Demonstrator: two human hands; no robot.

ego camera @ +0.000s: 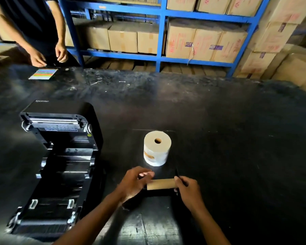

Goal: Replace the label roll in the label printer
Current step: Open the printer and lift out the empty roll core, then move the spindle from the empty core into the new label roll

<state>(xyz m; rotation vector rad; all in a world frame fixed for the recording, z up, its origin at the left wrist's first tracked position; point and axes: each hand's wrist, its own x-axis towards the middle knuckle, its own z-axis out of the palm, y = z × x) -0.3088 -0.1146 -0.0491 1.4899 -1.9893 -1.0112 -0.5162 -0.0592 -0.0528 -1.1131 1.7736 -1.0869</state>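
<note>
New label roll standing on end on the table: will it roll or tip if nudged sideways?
Probably neither. The label roll stands on its flat end, core hole up, so it should slide rather than roll. It looks squat and densely wound, so likely stable and fairly heavy. Its glossy side may be slippery.

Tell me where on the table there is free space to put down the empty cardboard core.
The widest bare patch lies right of the label roll, toward the stacked boxes. Another runs beyond the roll, between the open printer and the blue shelf. It is crowded near the left hand and right hand holding the core, between printer and roll.
</note>
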